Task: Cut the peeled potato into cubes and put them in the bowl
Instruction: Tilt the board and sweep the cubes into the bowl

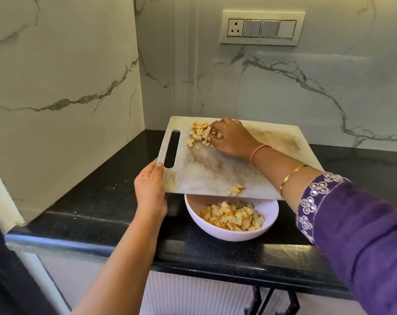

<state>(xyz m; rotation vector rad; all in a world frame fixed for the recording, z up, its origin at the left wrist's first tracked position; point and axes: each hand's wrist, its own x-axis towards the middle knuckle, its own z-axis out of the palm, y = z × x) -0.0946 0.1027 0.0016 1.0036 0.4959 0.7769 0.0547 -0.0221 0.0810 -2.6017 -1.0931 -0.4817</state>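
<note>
Yellowish potato cubes [232, 215] fill a white bowl [206, 228] standing upright on the near counter [102, 201]. A heap of cubes [198, 134] lies far left on the cutting board [215, 169] above it, with a few cubes [235, 190] at the board's near edge.

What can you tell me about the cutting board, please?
The cutting board is a white, plastic-looking rectangle with rounded corners and a slot handle at its left end, its surface stained and scored. The left hand grips its near left corner, holding it tilted over the white bowl. The right hand, fingers curled, rests on a heap of potato cubes near its far edge; a few more lie at the near edge.
</note>
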